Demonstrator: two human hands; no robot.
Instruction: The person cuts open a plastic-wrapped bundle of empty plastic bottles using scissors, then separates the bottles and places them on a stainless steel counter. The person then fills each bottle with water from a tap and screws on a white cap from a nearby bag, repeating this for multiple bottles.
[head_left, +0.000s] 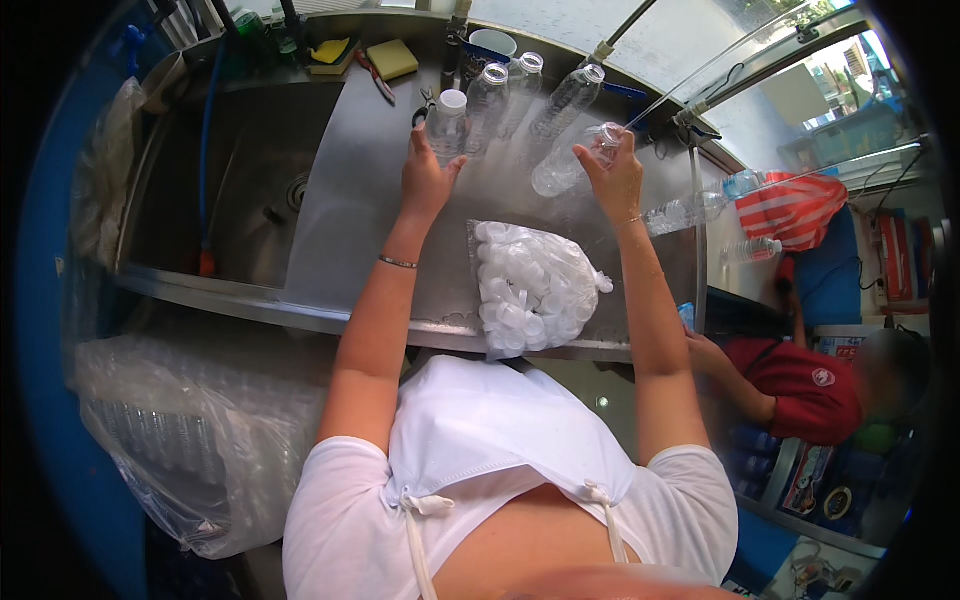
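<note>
A steel counter (340, 230) is reached over by both arms, with a sink (235, 160) set into its left part; below the sink, a clouded plastic sack (200, 430) is packed with clear bottles. At the right, a co-worker (780, 390) in a dark red shirt is seen. On the counter's front edge, between the forearms, a clear bag (530, 290) is filled with white caps and drawn together at its right. Farther back, the left bottle (447, 130) is clasped by the left hand (428, 170) — thumb on one side, fingers curled round the other. It is clear, upright and topped with a white cap (453, 100). The right bottle (560, 172), clear and leaning rightward, is pinched near its neck between thumb and fingers of the right hand (612, 170); whether it is capped cannot be told. Between and behind these, three bottles (487, 105) are stood uncapped — glossy, see-through, unlabelled. Beyond the sink, a yellow sponge (392, 59) and red-handled pliers (375, 77) are laid.
</note>
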